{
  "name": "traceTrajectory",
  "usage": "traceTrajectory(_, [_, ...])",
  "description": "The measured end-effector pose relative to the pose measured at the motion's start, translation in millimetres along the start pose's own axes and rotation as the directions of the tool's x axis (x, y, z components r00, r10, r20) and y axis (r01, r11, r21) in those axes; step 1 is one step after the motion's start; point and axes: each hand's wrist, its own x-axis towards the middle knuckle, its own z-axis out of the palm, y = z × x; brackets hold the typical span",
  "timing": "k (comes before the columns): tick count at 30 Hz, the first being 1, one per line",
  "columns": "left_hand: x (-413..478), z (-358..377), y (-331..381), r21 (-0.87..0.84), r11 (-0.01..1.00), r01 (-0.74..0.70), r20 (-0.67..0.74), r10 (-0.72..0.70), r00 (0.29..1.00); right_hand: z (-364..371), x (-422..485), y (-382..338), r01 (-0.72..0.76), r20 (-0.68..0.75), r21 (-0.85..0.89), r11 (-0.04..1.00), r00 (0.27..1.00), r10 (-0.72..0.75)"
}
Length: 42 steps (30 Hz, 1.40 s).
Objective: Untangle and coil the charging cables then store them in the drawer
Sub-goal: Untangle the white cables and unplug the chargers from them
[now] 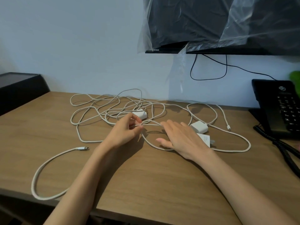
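Head view, one frame. White braided charging cables (112,111) lie in a loose tangle across the middle and back of the wooden bench (146,179), none coiled. Left hand (128,129): grip closed on one strand, pinched between thumb and fingertips just in front of a white power adapter (140,114) that sits inside the tangle. Right hand (181,139): grip open, fingers straight and spread, palm down over a loop of cable beside the pinch point (whether the palm actually presses the loop, cannot tell). A second adapter (199,126) lies just right of the right hand's fingers; a third adapter (205,140), prongs visible, is partly hidden under that hand's edge. One free USB-C connector end (83,148) rests on the bench left of the left forearm, its cable curving in a wide loop to the near-left bench edge. Another connector end (228,127) lies to the right, near the black desk phone (282,109) with its coiled handset cord (283,148). On the wall above: a screen (211,21) wrapped in clear plastic film, with a thin black lead (209,77) hanging beneath. A dark box (19,86) stands at far left.
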Motion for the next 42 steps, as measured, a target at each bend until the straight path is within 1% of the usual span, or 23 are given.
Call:
traceTrajectory(3, [0,-3,2,-0.039,0.999,0.014,-0.041,-0.016,0.999,-3,-2,-3,-0.003,-0.01,0.055,0.998,1.0,0.004])
traceTrajectory(8, [-1,-3,3,-0.113,0.991,0.077,-0.037,-0.081,0.996,-2,-3,-5,0.007,0.038,0.049,0.999,0.999,-0.009])
traceTrajectory(13, [-2,-3,5,-0.206,0.975,0.089,-0.039,-0.099,0.994,3,1,-13,0.006,0.015,0.096,0.995,1.0,-0.007])
traceTrajectory(15, [-1,-3,5,-0.233,0.967,0.1,-0.025,-0.108,0.994,4,4,-14,-0.014,0.035,0.068,0.998,0.999,0.011])
traceTrajectory(18, [-2,-3,6,-0.231,0.968,0.101,0.01,-0.102,0.995,10,7,-13,-0.052,0.066,-0.009,0.999,0.996,0.053])
traceTrajectory(20, [-3,-3,7,-0.238,0.966,0.096,0.032,-0.091,0.995,14,9,-12,-0.047,0.026,-0.093,0.995,0.998,0.05])
traceTrajectory(22, [-4,-1,8,-0.252,0.963,0.092,0.037,-0.086,0.996,14,9,-10,-0.056,-0.031,-0.096,0.994,0.998,0.053])
traceTrajectory(25, [-3,1,8,-0.255,0.965,0.067,0.018,-0.065,0.998,14,6,-2,-0.049,0.018,-0.022,0.999,0.999,0.049])
traceTrajectory(27, [-3,3,9,-0.239,0.97,0.037,0.003,-0.037,0.999,13,5,2,-0.074,0.011,0.055,0.996,0.997,0.073])
traceTrajectory(30, [-5,7,11,-0.146,0.988,-0.042,-0.038,0.037,0.999,9,4,2,-0.119,0.011,0.129,0.984,0.993,0.119])
traceTrajectory(33, [-4,6,11,-0.051,0.995,-0.09,-0.054,0.087,0.995,-1,3,8,-0.253,0.014,0.297,0.921,0.965,0.261])
traceTrajectory(37, [-4,-2,9,-0.04,0.996,-0.085,-0.028,0.084,0.996,-3,1,28,-0.363,-0.041,0.386,0.848,0.912,0.409])
traceTrajectory(42, [-6,-4,11,-0.082,0.996,-0.021,0.06,0.026,0.998,-3,1,44,-0.407,-0.123,0.452,0.794,0.853,0.507])
